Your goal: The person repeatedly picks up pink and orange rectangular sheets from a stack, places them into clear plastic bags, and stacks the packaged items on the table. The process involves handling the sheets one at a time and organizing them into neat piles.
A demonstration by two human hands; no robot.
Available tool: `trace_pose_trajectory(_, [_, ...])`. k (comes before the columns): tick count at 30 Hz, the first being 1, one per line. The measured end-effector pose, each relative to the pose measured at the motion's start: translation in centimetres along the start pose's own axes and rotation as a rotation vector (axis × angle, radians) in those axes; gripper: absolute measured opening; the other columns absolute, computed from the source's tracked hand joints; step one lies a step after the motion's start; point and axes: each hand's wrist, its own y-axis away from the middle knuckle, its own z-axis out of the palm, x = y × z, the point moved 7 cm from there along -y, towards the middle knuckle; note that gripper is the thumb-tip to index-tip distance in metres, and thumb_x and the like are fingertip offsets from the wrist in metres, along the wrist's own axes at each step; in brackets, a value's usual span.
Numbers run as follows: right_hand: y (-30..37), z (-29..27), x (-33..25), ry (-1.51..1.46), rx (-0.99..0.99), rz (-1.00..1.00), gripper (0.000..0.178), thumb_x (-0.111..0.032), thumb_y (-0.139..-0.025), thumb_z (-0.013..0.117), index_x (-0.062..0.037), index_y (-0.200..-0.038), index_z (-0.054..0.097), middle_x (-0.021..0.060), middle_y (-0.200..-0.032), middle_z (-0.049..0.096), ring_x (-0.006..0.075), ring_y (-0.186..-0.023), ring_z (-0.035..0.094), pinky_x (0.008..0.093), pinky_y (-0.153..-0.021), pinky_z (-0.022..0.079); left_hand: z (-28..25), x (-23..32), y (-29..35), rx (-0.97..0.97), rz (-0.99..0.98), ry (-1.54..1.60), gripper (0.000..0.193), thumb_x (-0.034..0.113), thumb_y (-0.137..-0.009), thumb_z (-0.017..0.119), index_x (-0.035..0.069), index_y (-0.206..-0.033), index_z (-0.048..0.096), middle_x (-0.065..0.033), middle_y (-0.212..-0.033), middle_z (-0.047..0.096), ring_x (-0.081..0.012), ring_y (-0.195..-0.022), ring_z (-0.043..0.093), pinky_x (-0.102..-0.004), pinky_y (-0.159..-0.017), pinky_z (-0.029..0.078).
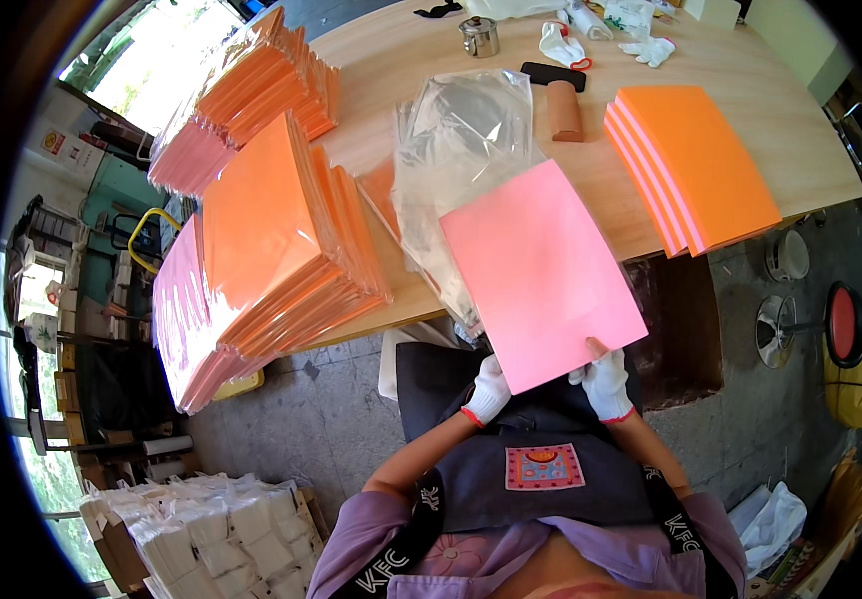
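1. By the right hand (608,386), the near end of the pink paper (543,280) is gripped, thumb on top; its near-left corner is touched by the left hand (490,389), whose grip cannot be told.
2. The paper's long axis is pointed away from the hands, slightly leftward.
3. It is smooth and rectangular; glossy, crinkled plastic bags (466,125) are seen beyond it.
4. Left of the hands, plastic-wrapped stacks (261,220) are piled; beyond the right hand, an orange-and-pink stack (711,165) is set.
5. A pale wood-grain tabletop (376,75) is stood over grey floor (341,399).
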Motion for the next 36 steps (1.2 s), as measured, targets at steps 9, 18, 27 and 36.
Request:
trace_pose_trajectory(9, [-5.2,0.6,4.2,-0.365,0.000,0.143,0.035,-0.016,-0.090,0.051,0.0012,-0.120,0.043,0.0157,-0.109,0.054,0.0262,-0.091,0.060,0.0373,-0.071,0.056,-0.6,0.0,0.2,-0.038,-0.474,0.374,0.030,0.025,-0.090,0.056,-0.002,-0.102,0.057,-0.0107,-0.091,0.064,-0.0164,-0.071,0.063,-0.0279,-0.062,0.054])
trace_pose_trajectory(18, [-0.5,6.8,2.0,0.235,-0.363,0.496,0.026,-0.008,-0.091,0.049,0.0002,-0.115,0.050,0.0125,-0.098,0.062,0.0192,-0.075,0.063,0.0306,-0.067,0.054,-4.2,2.5,-0.2,-0.050,-0.583,0.191,0.042,0.029,-0.088,0.059,-0.001,-0.117,0.049,-0.0111,-0.099,0.063,-0.0200,-0.086,0.063,-0.0286,-0.066,0.053])
trace_pose_trajectory(27, [-8.9,13.8,-5.6,1.905,-0.762,-0.955,0.041,-0.024,-0.075,0.062,-0.0167,-0.114,0.054,0.0051,-0.124,0.049,0.0225,-0.097,0.051,0.0347,-0.081,0.045,-6.3,3.4,0.0,0.017,-0.505,0.183,0.027,0.020,-0.091,0.049,-0.003,-0.104,0.058,-0.0135,-0.094,0.065,-0.0189,-0.077,0.065,-0.0275,-0.066,0.053])
trace_pose_trajectory(36, [-1.8,14.9,-0.3,1.854,-0.712,-0.888,0.013,-0.030,-0.079,0.057,-0.0173,-0.081,0.055,-0.0013,-0.060,0.057,0.0162,-0.058,0.061,0.0316,-0.050,0.047,-7.1,3.7,0.2,-0.008,-0.524,0.246,0.028,0.022,-0.091,0.054,-0.002,-0.104,0.058,-0.0127,-0.091,0.066,-0.0171,-0.077,0.064,-0.0259,-0.068,0.053])
